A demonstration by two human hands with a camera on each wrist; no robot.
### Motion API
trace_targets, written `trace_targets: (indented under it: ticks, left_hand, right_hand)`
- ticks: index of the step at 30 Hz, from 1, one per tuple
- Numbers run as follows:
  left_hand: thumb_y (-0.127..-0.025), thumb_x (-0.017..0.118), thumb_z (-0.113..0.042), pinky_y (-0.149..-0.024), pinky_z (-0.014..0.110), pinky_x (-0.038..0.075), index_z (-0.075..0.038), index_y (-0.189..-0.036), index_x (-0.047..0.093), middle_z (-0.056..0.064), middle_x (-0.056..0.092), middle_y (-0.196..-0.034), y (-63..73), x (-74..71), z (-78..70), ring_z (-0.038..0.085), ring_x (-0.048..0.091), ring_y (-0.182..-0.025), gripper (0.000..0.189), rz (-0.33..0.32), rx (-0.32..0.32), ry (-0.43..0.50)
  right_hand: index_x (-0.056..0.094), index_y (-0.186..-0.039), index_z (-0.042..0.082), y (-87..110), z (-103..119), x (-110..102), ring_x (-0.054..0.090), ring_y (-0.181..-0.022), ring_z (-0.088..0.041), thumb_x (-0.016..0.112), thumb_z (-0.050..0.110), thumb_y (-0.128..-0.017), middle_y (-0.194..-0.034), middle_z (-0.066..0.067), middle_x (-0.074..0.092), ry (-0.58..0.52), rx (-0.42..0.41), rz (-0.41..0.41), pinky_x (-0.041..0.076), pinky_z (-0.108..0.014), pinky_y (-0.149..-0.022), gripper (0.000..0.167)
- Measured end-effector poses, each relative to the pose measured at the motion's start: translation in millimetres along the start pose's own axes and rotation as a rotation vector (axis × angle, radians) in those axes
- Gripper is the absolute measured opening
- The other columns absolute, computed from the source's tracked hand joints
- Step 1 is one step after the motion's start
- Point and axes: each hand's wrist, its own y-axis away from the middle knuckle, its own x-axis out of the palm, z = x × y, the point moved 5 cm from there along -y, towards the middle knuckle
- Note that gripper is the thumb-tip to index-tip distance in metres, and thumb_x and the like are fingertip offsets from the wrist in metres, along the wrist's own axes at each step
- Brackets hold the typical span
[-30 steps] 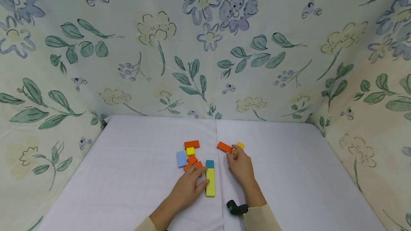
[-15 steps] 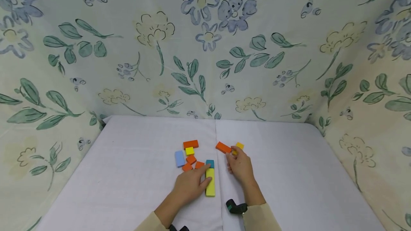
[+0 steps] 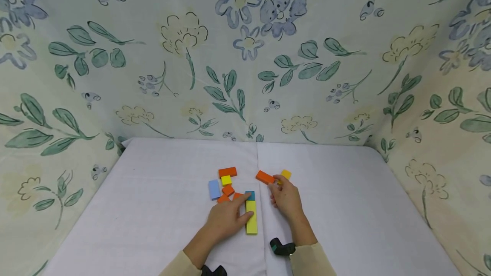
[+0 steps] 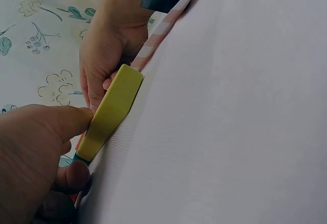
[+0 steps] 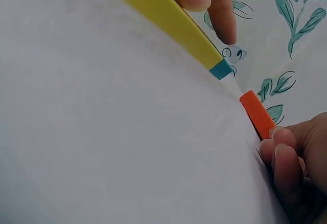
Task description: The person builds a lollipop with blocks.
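A long yellow block (image 3: 251, 224) lies lengthwise on the white cloth, with a small teal block (image 3: 251, 194) against its far end. My left hand (image 3: 225, 221) rests its thumb at the yellow block's side and its extended index finger at the teal one. An orange block (image 3: 264, 177) lies slanted beyond them to the right. With thumb and curled fingers my right hand (image 3: 287, 199) pinches this orange block's near end, as the right wrist view (image 5: 258, 114) shows. Just behind the right fingers sits a yellow-orange block (image 3: 286, 174), partly hidden.
Left of the teal block several loose blocks lie close together: an orange bar (image 3: 227, 172), a small yellow block (image 3: 226, 180), a light blue block (image 3: 215, 190) and smaller orange pieces (image 3: 228, 190). A floral curtain (image 3: 245, 97) rises behind the white-covered table (image 3: 153, 182).
My left hand has shifted right, bringing its index finger onto the teal block and its thumb against the yellow one. My right hand has slid the orange block slightly left.
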Motion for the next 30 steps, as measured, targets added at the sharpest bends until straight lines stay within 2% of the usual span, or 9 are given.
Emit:
trace_targets:
  ticks: [5,11,18,21,25,30]
  left_hand:
    - [-0.096,0.064,-0.053,-0.047,0.023,0.023,-0.031,-0.146,0.057,-0.010,0.032,-0.054,-1.0,-0.7,-0.5,0.009,0.034,-0.047,0.055,0.028,0.008,0.010]
    - [-0.096,0.065,-0.051,-0.048,0.023,0.023,-0.030,-0.145,0.058,-0.011,0.031,-0.055,0.5,-2.4,1.7,0.008,0.033,-0.047,0.054,0.036,0.023,0.025]
    - [-0.095,0.067,-0.049,-0.048,0.022,0.024,-0.028,-0.143,0.061,-0.012,0.035,-0.055,2.7,-2.3,3.1,0.005,0.035,-0.048,0.053,0.037,0.046,0.061]
    - [-0.095,0.067,-0.050,-0.048,0.021,0.024,-0.028,-0.143,0.061,-0.013,0.035,-0.054,3.7,-2.3,2.9,0.005,0.035,-0.047,0.053,0.037,0.040,0.064]
    - [-0.095,0.067,-0.050,-0.048,0.021,0.024,-0.028,-0.143,0.061,-0.013,0.036,-0.054,5.3,-2.5,1.6,0.005,0.035,-0.047,0.053,0.032,0.038,0.065]
    - [-0.096,0.067,-0.049,-0.047,0.021,0.025,-0.027,-0.143,0.061,-0.014,0.038,-0.055,6.4,-2.7,0.4,0.004,0.035,-0.047,0.053,0.014,0.054,0.065]
  right_hand:
    - [0.058,-0.138,0.021,-0.6,0,-1,0.059,-0.052,-0.016,0.066,0.028,-0.101,-0.070,-0.004,0.062,0.018,-0.042,0.012,0.052,-0.026,-0.051,0.039]
    - [0.061,-0.136,0.022,1.1,2,-1,0.057,-0.052,-0.016,0.065,0.031,-0.101,-0.067,-0.001,0.060,0.076,-0.149,0.046,0.046,-0.028,-0.050,0.036]
    - [0.062,-0.136,0.029,5.2,0,-3,0.056,-0.053,-0.017,0.066,0.034,-0.100,-0.067,-0.001,0.060,0.095,-0.148,0.137,0.043,-0.028,-0.052,0.036]
    - [0.064,-0.133,0.030,8.1,1,-3,0.054,-0.052,-0.017,0.067,0.034,-0.100,-0.066,-0.001,0.060,0.108,-0.173,0.189,0.041,-0.028,-0.051,0.034]
    - [0.066,-0.131,0.031,11.6,6,-1,0.052,-0.053,-0.016,0.068,0.036,-0.099,-0.063,0.002,0.058,0.201,-0.228,0.217,0.039,-0.027,-0.053,0.032]
    - [0.067,-0.129,0.030,14.4,13,1,0.050,-0.055,-0.014,0.069,0.037,-0.097,-0.061,0.005,0.056,0.299,-0.311,0.192,0.038,-0.027,-0.055,0.032]
